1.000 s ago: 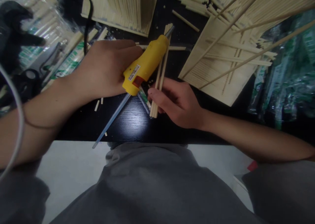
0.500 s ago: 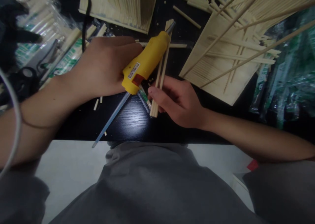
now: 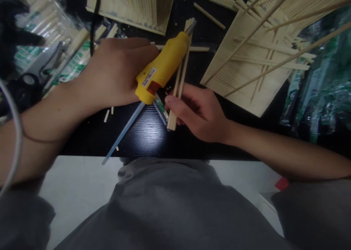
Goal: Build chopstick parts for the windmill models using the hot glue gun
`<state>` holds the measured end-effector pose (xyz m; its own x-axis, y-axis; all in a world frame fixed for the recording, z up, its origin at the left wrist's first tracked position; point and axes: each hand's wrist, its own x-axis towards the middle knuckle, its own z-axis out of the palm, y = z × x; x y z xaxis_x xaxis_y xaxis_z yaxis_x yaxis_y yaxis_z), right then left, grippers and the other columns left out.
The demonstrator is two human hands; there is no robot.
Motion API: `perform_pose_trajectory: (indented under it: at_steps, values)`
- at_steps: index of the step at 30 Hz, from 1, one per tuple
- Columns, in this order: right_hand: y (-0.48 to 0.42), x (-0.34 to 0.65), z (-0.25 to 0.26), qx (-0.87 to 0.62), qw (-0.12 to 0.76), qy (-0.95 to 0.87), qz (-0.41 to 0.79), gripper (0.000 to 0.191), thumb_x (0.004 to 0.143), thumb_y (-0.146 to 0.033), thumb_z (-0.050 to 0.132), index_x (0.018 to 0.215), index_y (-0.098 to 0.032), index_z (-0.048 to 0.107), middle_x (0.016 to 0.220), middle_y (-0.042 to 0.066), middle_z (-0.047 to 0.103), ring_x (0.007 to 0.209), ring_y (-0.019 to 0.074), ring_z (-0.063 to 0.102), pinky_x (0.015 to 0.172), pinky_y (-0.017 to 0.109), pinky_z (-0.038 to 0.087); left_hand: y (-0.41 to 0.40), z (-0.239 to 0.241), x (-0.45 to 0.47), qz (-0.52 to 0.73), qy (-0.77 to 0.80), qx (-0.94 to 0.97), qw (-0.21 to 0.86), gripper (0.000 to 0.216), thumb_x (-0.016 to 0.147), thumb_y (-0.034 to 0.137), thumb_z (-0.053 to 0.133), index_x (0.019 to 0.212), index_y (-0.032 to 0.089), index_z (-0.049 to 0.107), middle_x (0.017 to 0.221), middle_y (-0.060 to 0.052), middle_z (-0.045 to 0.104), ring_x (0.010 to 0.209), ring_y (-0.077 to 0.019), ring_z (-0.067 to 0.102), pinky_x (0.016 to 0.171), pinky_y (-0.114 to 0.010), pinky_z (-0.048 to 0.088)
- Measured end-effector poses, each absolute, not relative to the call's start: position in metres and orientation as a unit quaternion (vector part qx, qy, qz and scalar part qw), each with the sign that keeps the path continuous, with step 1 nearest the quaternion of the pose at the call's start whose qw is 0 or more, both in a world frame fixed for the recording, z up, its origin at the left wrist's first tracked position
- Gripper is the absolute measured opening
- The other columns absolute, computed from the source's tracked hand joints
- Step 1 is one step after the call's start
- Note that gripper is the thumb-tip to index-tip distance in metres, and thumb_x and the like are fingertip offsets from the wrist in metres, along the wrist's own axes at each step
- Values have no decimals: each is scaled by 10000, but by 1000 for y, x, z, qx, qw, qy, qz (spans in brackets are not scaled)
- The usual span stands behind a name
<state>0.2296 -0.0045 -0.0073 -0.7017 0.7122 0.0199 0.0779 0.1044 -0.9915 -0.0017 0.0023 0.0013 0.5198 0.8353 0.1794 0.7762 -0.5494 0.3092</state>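
My left hand is wrapped round a yellow hot glue gun, and its fingers are partly hidden behind the gun. A long translucent glue stick juts from the gun's rear end. The metal nozzle points up and to the right, at the far end of some wooden chopsticks; whether it touches them I cannot tell. Between thumb and fingers, my right hand pinches these chopsticks near their lower ends. They lie side by side, slanting away from me with a narrow gap along part of their length.
Right of my hands lies a flat wooden panel with long sticks across it. A structure of sticks stands at the back. Scissors and wrapped chopsticks are on the left. Plastic wrappers cover the right side of the black table.
Almost nothing differs. The glue gun's nozzle and the chopsticks' far ends have shifted very slightly away from me, and both hands keep their hold.
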Motion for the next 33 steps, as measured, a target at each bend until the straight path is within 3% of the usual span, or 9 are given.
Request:
perform_pose_trajectory:
  at_steps: [14, 26, 33]
  values:
    - [-5, 230, -8, -283, 263, -707, 593, 311, 1038, -400, 536, 854, -160, 608, 625, -49, 500, 571, 64, 490, 548, 201, 380, 2, 2, -1, 152, 467, 866, 98, 368, 947, 465, 432, 743, 160, 451, 717, 26, 356, 629, -28, 312, 603, -206, 184]
    - [-5, 229, -7, -284, 267, -699, 600, 313, 1033, -389, 550, 829, -156, 597, 618, -51, 500, 560, 59, 491, 545, 200, 385, 2, 1, -1, 116, 489, 863, 59, 467, 936, 550, 388, 755, 129, 481, 733, 42, 328, 635, 14, 315, 665, -179, 172]
    - [-6, 231, -9, -278, 266, -707, 593, 313, 1049, -395, 520, 864, -156, 599, 620, -53, 501, 561, 57, 495, 550, 191, 390, 2, 1, -1, 110, 494, 860, 69, 469, 940, 542, 381, 762, 120, 481, 733, 48, 310, 701, -11, 493, 765, -201, 399]
